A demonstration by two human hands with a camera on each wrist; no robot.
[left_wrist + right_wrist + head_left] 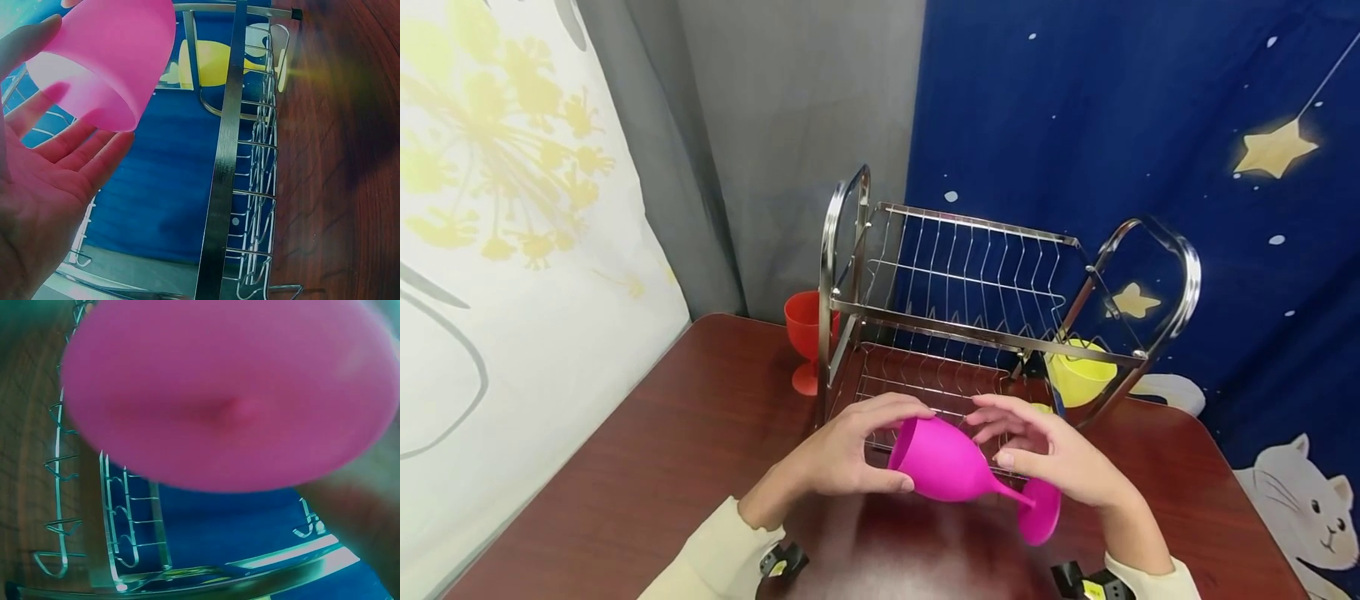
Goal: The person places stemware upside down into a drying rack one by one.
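Note:
A magenta plastic goblet (943, 458) lies tilted on its side in the air in front of the rack, its mouth toward my left hand (857, 446). That hand holds it by the rim, thumb on the near side and fingers on the far side; the left wrist view shows the fingers (84, 147) spread along the rim. Beside the stem is my right hand (1052, 454), its fingers loosely bent and apart around the space above the stem. In the right wrist view the goblet's round foot (231, 425) fills most of the picture and hides much of that hand.
Behind the hands stands a two-tier chrome dish rack (970, 333) on the dark wooden table (700, 450). A red goblet (805, 333) stands by its left side. A yellow goblet (1078, 375) hangs tilted at its right side. Curtains (805, 125) close off the back.

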